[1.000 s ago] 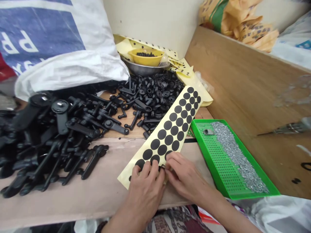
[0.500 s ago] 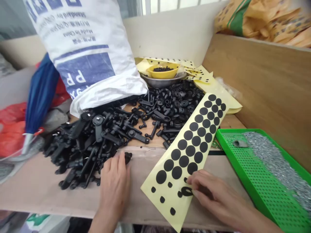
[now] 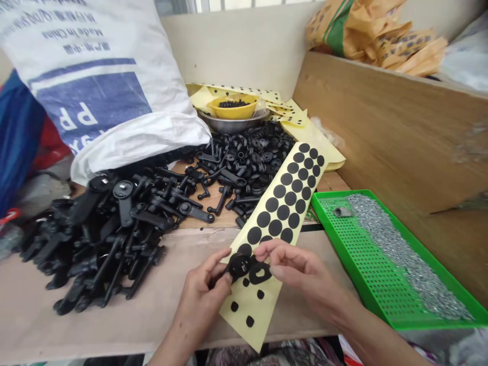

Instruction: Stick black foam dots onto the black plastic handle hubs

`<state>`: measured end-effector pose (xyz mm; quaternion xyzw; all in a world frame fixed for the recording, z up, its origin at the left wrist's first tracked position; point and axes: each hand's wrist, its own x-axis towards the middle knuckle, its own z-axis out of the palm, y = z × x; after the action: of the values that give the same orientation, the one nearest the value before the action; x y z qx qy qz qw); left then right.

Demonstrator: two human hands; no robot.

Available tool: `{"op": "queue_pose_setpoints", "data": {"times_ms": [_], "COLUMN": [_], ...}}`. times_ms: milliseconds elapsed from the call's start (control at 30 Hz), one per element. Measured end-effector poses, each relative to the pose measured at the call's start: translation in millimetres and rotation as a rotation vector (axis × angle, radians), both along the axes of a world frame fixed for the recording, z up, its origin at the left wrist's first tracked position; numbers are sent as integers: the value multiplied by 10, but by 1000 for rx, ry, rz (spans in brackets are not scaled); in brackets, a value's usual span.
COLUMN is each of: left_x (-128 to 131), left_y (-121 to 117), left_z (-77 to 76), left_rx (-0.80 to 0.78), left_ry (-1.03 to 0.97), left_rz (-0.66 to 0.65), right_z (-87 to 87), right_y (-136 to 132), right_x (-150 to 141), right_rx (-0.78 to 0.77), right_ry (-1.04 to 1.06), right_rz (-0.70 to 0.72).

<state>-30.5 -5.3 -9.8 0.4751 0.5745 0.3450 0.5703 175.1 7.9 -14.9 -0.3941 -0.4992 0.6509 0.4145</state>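
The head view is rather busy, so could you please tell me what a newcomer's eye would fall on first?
Probably the bright green tray at the right, with silvery pieces heaped in it. Next, the pale yellow sheet of black discs slanting through the middle, where the left hand holds a round-ended black part and the right hand a black ring. At upper left, a big white sack looms behind heaped black parts.
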Motion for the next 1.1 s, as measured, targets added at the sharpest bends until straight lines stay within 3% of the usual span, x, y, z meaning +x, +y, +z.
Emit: {"op": "queue_pose_setpoints", "data": {"times_ms": [233, 433, 1100], "left_x": [201, 243, 238], "left_y": [28, 47, 31], "left_z": [-96, -84, -123], "left_rx": [-80, -111, -77], "left_ry": [-22, -18, 35], "left_rz": [-60, -79, -95], "right_z": [-136, -203, -189], "right_y": [8, 23, 66], "right_x": [0, 17, 17], "right_rx": [-73, -122, -87], "right_ry": [19, 41, -60], "right_rz": [-33, -36, -38]}}
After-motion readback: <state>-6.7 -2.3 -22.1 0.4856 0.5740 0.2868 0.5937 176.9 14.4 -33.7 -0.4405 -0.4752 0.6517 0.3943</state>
